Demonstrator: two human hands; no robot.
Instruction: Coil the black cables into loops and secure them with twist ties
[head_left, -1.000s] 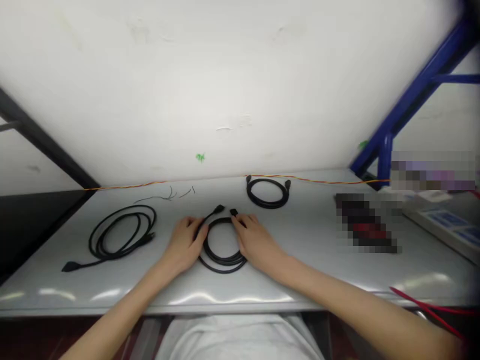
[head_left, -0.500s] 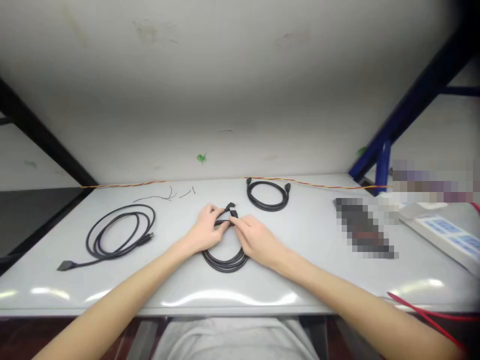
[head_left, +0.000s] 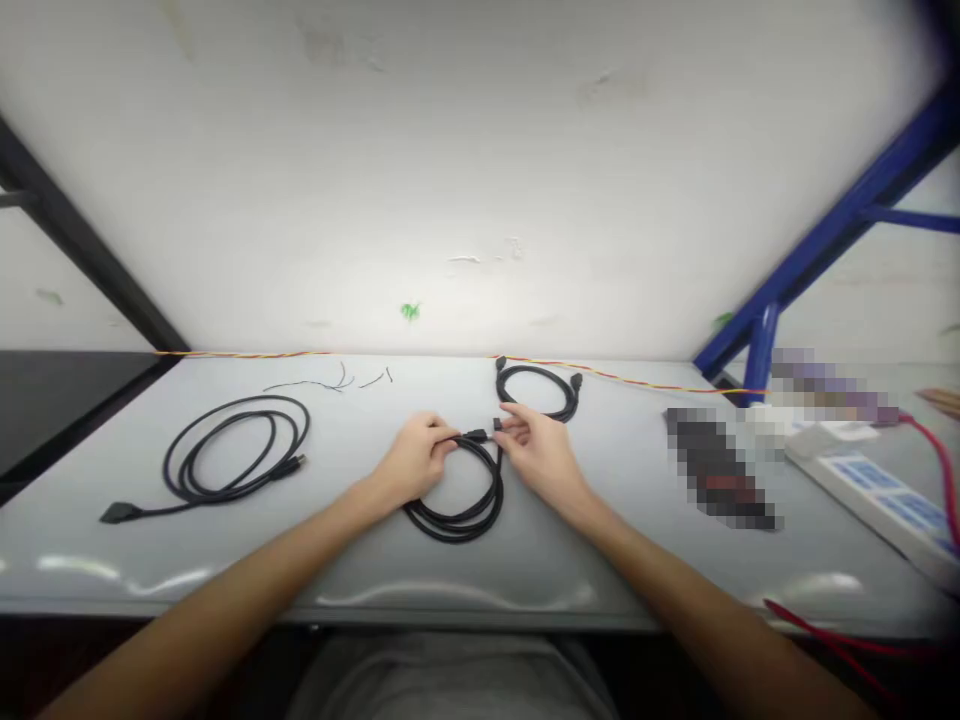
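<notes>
A black cable (head_left: pixel 454 530) lies coiled on the grey tabletop in front of me, its two plug ends at the top of the loop. With thumb and fingers, my left hand (head_left: pixel 420 455) pinches the cable just behind one plug (head_left: pixel 475 436), which points right. My right hand (head_left: pixel 536 445) has its fingertips on the other plug (head_left: pixel 496 425), close to the first one. A small gap seems to separate the two plugs. The lower part of the coil rests on the table between my hands.
Another coiled black cable (head_left: pixel 236 493) lies at left, a third (head_left: pixel 541 370) behind my right hand. Thin wire scraps (head_left: pixel 322 385) lie at the back. At right are a blurred-out dark object (head_left: pixel 712 470), a white power strip (head_left: pixel 885 495) and red cables (head_left: pixel 817 628).
My right hand has moved slightly right and up with one plug, drawing it away from the coil's top. My left hand stays near the same spot, its plug now pointing right.
</notes>
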